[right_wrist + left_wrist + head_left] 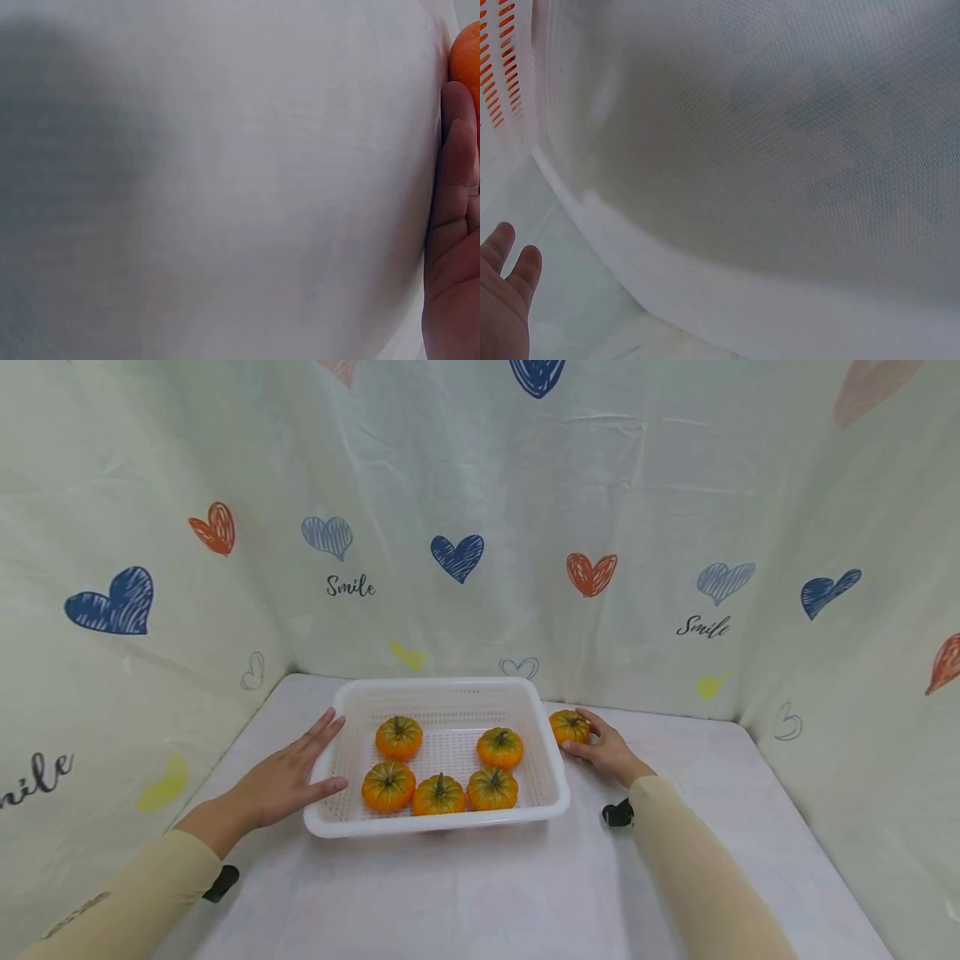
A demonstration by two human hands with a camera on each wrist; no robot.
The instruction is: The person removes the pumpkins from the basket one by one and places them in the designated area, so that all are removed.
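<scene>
Small orange-and-green pumpkins, several of them, lie in a white plastic basket (442,827) in the head view; one pumpkin (399,738) is at its back left. Just outside the basket's right wall, another pumpkin (567,727) is on the table, with my right hand (606,750) gripping it between thumb and fingers. That pumpkin (466,64) shows only in part at the right edge of the right wrist view. At the basket's left rim, my left hand (281,781) is spread with straight fingers and holds nothing.
A white cloth covers the table (450,893). Pale curtain walls (510,468) printed with hearts and words enclose the table at the back and both sides. A dark device (618,813) sits at the right wrist, another dark device (222,883) at the left.
</scene>
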